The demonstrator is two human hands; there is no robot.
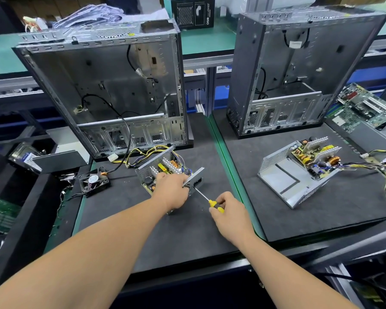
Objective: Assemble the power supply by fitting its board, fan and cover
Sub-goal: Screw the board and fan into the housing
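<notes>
Perforated steel PSU shell (pixel 153 167), finned heatsinks inside, sits on black foam desk (pixel 183 230); left hand (pixel 173 190) grips its side, right hand (pixel 228 208) fingers wrapped round yellow-handled screwdriver (pixel 210 200), tip at plate.

power supply (pixel 163 172): open metal housing, board inside, tilted on the bench mat
fan (pixel 94 181): black, lying loose left of it
</notes>
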